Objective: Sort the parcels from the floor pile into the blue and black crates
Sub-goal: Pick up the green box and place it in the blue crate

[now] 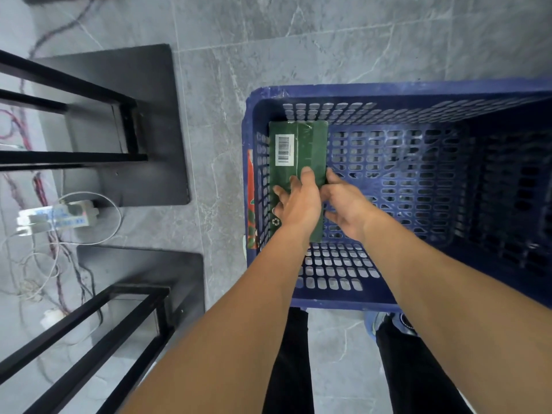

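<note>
**Your two hands on a green parcel (301,144) inside the blue crate (388,90).**
The parcel lies flat on the crate's perforated bottom, lengthwise against the left wall, with its white barcode label (283,150) facing up. Your left hand (298,204) rests on top of it, fingers spread and fairly straight. Your right hand (348,210) touches the parcel's right edge; whether it pinches that edge cannot be told. The crate stands on grey floor tiles (224,130), beside black metal frames (89,94).

You are standing on a grey tiled floor (328,40); the blue crate (388,88) is sitting on it, with black base plates (155,130) and loose cables (53,258) lying left of the crate.
</note>
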The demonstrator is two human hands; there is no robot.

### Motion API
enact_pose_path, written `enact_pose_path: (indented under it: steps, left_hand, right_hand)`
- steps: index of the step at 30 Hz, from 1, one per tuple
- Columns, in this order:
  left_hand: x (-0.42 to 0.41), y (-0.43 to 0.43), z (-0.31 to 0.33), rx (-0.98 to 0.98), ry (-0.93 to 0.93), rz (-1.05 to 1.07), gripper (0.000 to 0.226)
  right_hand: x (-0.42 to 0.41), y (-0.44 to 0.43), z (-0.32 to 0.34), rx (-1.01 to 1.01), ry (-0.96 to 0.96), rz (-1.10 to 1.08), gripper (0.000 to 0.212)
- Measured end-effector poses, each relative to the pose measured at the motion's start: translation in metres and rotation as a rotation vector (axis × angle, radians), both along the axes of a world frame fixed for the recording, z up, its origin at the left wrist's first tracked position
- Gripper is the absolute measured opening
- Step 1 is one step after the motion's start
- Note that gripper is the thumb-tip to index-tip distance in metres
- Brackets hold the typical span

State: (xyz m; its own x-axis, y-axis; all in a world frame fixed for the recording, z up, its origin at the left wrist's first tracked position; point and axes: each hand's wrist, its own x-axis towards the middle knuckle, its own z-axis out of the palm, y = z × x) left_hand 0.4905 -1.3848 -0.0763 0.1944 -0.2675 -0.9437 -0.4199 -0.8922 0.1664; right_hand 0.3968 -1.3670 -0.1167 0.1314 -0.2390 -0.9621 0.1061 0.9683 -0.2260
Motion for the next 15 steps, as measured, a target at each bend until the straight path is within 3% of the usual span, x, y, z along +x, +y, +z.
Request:
enact_pose_path:
  steps: [5,9,15]
  left_hand:
    - [0.006,0.007,-0.004,-0.026,0.014,0.056,0.07]
    - [0.01,0.005,0.013,-0.024,0.054,0.138,0.088]
    - [0.009,-0.001,0.11,-0.098,0.19,0.223,0.075]
  right_hand:
    - [-0.003,-0.001,0.006,-0.018,0.033,-0.026,0.087]
    - [-0.012,-0.007,0.032,-0.086,0.059,-0.058,0.074]
    - [-0.025,-0.018,0.137,-0.181,0.059,-0.085,0.063]
